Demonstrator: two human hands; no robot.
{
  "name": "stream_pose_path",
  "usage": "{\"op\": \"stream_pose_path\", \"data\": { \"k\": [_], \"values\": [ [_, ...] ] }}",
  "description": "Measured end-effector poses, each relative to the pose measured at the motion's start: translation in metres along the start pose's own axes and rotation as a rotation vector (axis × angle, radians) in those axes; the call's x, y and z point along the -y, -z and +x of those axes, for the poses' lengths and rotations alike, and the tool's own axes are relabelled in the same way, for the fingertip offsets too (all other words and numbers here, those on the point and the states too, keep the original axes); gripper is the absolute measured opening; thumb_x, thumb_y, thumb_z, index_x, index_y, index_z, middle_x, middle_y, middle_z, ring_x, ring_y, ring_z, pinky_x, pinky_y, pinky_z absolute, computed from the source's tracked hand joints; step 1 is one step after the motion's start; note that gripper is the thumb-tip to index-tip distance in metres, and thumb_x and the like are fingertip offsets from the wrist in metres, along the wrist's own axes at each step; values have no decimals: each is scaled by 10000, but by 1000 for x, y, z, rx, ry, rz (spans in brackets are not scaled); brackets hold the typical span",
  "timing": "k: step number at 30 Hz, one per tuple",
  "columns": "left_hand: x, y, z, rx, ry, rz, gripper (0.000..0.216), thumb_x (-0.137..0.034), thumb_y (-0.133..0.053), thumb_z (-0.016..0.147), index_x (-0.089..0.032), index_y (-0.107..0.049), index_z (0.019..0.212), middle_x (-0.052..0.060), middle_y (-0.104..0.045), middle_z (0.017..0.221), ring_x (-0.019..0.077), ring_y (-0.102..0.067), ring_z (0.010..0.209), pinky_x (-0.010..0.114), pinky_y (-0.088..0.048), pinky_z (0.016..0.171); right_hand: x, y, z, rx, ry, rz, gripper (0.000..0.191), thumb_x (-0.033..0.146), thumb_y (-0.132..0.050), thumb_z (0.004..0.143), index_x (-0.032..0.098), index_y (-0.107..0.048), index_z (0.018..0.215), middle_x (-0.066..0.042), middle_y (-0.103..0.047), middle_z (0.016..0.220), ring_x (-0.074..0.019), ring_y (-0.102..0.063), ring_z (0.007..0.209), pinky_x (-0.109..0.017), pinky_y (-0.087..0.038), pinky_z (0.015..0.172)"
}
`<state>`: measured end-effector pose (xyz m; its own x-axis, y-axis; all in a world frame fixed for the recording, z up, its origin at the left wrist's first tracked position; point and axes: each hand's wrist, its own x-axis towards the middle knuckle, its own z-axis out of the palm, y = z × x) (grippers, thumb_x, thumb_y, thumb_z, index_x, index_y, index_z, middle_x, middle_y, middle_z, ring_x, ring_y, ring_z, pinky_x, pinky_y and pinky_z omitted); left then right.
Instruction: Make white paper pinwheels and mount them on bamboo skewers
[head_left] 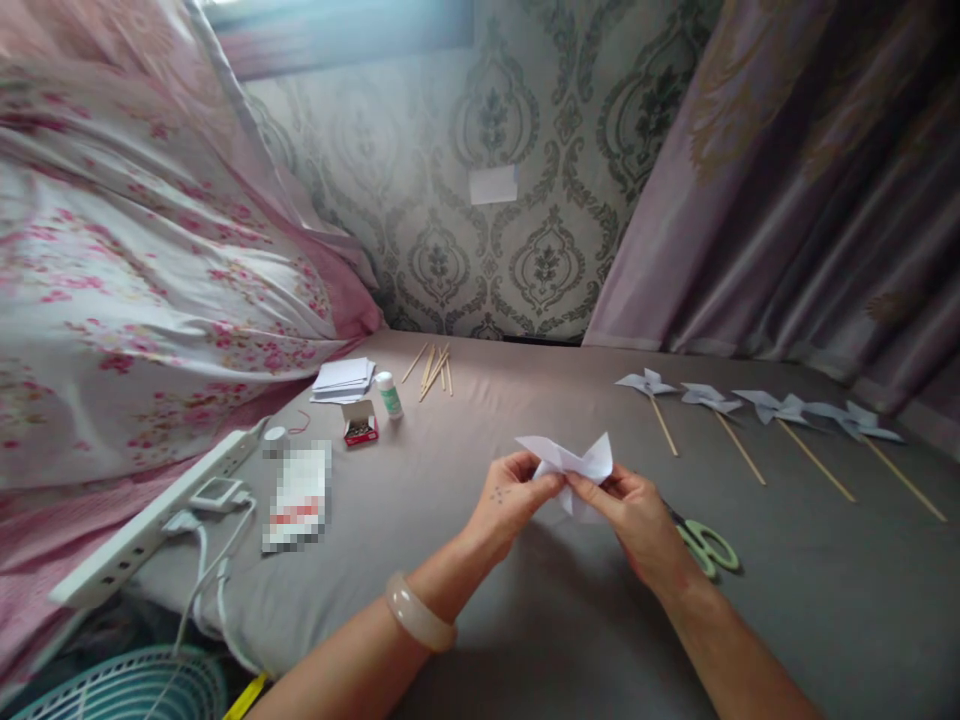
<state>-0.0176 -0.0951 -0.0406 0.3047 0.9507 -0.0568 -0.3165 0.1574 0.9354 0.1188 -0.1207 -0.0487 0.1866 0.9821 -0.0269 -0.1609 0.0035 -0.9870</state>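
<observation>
Between my two hands is a white paper pinwheel (571,462), its points folded in toward the middle. My left hand (514,500) pinches it from the left, with the thumb near its centre. From the other side my right hand (634,515) grips it, thumb also close to the centre. No stick shows on this pinwheel, and its underside is partly hidden by my fingers. Scissors with green handles (705,548) lie just right of my right hand, their blades partly behind it.
Several pinwheels on sticks (780,410) lie at the right. Toward the back left are loose wooden sticks (431,370), a glue bottle (389,396), a small red box (361,425) and stacked white paper (343,380). A power strip (157,520) with cables runs along the left edge.
</observation>
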Motion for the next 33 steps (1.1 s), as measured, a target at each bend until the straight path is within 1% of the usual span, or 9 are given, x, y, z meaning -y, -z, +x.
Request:
{"op": "stream_pose_path", "data": {
  "k": [6,9,11,13,15,20,23,26,33],
  "values": [
    [10,-2,12,105,7,76,252,-250,-727,609,-126,-731,828,38,-689,804,161,-587,745,278,-416,752,-7,11,2,-119,-116,21,459,414,-876,480,169,-754,848,-71,-771,875,-258,-705,855,-343,-539,803],
    [12,10,24,233,78,169,364,-311,-771,596,-124,-720,904,59,-694,853,172,-603,774,295,-445,761,-12,15,4,-174,-144,84,487,401,-882,476,162,-748,878,-60,-770,870,-228,-702,822,-301,-541,764],
    [11,26,39,233,96,343,416,-302,-790,582,-125,-708,950,73,-697,890,162,-604,755,281,-464,712,-15,17,5,-235,-156,134,481,387,-886,468,159,-743,867,-52,-768,849,-205,-697,777,-276,-542,723],
    [8,48,57,18,-6,584,346,-267,-728,657,-119,-700,968,70,-694,852,134,-593,690,254,-470,657,-17,18,7,-293,-169,163,463,370,-888,457,158,-742,841,-46,-765,824,-194,-690,745,-262,-541,689],
    [3,74,77,-163,-74,785,268,-211,-636,736,-120,-694,981,69,-699,844,139,-614,724,248,-482,671,-18,18,8,-316,-176,162,444,365,-884,458,158,-742,825,-46,-761,810,-200,-688,741,-265,-543,672],
    [-14,133,120,-422,-114,1032,250,-80,-511,780,-125,-699,940,108,-706,914,202,-631,881,335,-478,835,-22,17,8,-278,-172,127,437,405,-862,498,156,-743,837,-53,-759,810,-210,-688,759,-268,-539,666],
    [-28,155,138,-482,-162,1209,295,-70,-462,808,-116,-702,973,138,-697,989,228,-617,960,356,-452,896,-22,16,7,-235,-177,108,450,428,-849,517,148,-745,854,-69,-761,817,-227,-692,765,-289,-539,667],
    [-41,165,153,-420,-220,1385,299,-59,-476,801,-144,-714,962,128,-692,1041,240,-575,1042,359,-420,945,-20,15,6,-219,-202,95,456,433,-850,510,143,-748,847,-73,-760,795,-226,-688,740,-294,-532,657],
    [-50,172,177,-75,-286,1689,265,-30,-472,780,-105,-717,850,132,-695,986,243,-518,1081,347,-370,968,-10,12,4,-224,-233,103,407,420,-853,472,160,-750,767,-60,-755,761,-197,-669,693,-276,-512,650]
  ]
}}
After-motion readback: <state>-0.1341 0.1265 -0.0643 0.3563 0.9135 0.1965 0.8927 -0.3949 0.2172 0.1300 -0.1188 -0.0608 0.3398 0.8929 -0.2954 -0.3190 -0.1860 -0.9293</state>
